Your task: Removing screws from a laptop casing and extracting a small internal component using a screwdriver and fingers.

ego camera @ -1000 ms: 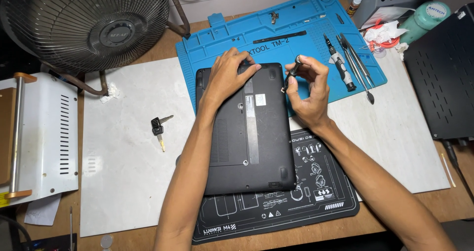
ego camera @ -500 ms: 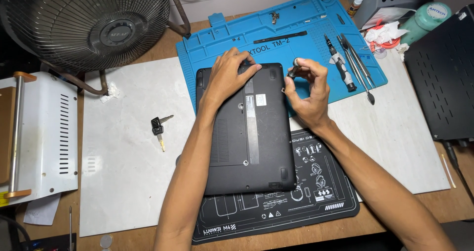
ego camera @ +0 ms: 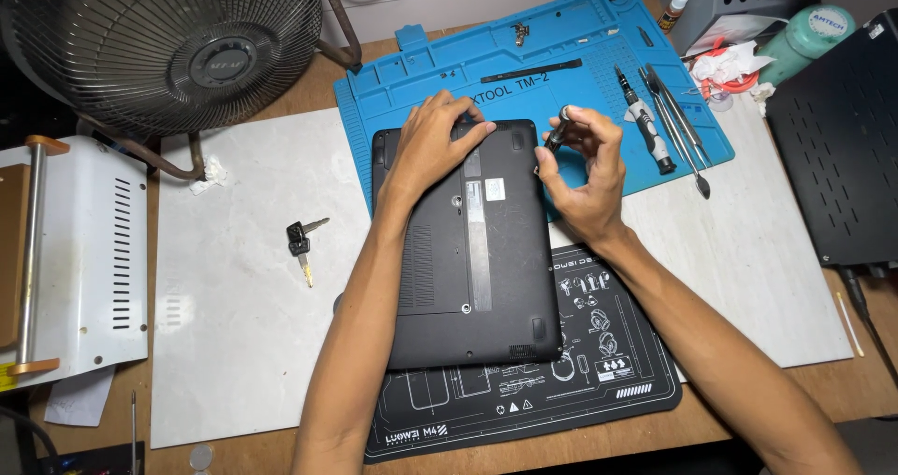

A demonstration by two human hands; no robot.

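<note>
A black laptop (ego camera: pixel 472 269) lies bottom side up, its far end on a blue repair mat (ego camera: pixel 524 59) and its near end on a black printed mat (ego camera: pixel 599 372). My left hand (ego camera: pixel 432 148) rests flat on the laptop's far end, pressing it down. My right hand (ego camera: pixel 582 171) hovers beside the laptop's far right corner and grips a small screwdriver (ego camera: pixel 557 131) with its tip pointing down toward that corner.
Another screwdriver (ego camera: pixel 644 129) and tweezers (ego camera: pixel 681 138) lie on the blue mat to the right. Keys (ego camera: pixel 301 241) sit on the white slab at left. A fan (ego camera: pixel 168 45) stands far left, a white machine (ego camera: pixel 65 260) at the left edge, a black case (ego camera: pixel 842 129) at right.
My right hand has shifted a little and turned the screwdriver at the laptop's far right corner. My left hand and the laptop stay where they were.
</note>
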